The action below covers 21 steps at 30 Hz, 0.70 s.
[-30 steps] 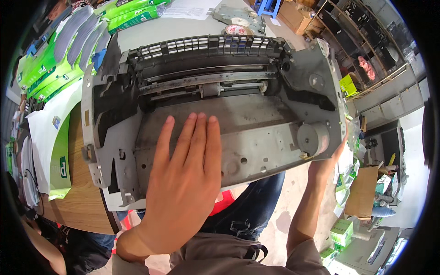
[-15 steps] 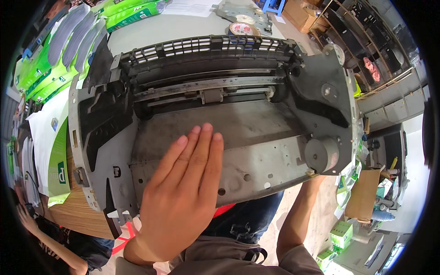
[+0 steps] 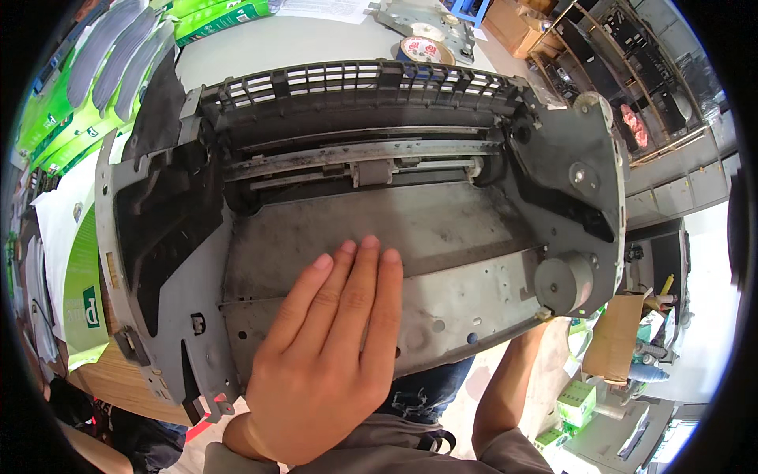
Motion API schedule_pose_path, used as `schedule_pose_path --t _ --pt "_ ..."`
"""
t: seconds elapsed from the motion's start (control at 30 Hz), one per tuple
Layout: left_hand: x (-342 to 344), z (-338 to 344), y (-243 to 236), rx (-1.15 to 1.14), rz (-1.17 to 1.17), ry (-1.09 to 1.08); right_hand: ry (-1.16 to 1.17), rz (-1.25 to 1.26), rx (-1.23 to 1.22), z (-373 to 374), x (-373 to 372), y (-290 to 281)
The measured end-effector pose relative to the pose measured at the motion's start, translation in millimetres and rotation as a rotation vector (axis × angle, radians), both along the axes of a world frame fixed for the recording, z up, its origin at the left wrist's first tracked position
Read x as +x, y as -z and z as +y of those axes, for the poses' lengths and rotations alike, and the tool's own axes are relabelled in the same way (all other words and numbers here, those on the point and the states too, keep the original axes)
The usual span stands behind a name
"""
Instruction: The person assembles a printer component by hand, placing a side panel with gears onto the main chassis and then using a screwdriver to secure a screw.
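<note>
Looks like a printer repair workshop: stripped grey printer chassis point(image 3: 379, 205) on a pale counter point(image 3: 316, 43), green-and-white boxes point(image 3: 59, 118) stacked left of the left grip point(image 3: 332, 355), loose metal parts point(image 3: 418, 20) beyond, cardboard cartons point(image 3: 612, 340) and shelving point(image 3: 624, 47) to the right.

One grey printer chassis point(image 3: 355, 229); one round motor point(image 3: 562, 283); one tape roll point(image 3: 425, 50); one cardboard box point(image 3: 612, 336); three grey moulded trays point(image 3: 118, 55).
</note>
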<state>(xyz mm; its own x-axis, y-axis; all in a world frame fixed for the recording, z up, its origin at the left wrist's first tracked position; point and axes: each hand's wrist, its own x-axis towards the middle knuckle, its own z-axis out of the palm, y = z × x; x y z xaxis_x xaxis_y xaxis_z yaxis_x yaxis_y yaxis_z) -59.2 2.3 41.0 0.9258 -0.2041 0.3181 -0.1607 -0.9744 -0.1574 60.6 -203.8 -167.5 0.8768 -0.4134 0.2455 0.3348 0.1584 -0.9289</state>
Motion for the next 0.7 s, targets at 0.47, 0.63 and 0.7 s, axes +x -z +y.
schedule_pose_path --t 0.47,0.63,0.7 --pt "3 -16 9 -0.014 0.054 0.063 0.086 0.001 -0.09 -18 -20 -6" --pt "12 -24 20 0.046 0.001 0.184 0.115 0.001 -0.123 -59 -31 3" --pt "14 -27 23 0.043 -0.008 0.2 0.128 0.001 -0.134 -63 -31 2"
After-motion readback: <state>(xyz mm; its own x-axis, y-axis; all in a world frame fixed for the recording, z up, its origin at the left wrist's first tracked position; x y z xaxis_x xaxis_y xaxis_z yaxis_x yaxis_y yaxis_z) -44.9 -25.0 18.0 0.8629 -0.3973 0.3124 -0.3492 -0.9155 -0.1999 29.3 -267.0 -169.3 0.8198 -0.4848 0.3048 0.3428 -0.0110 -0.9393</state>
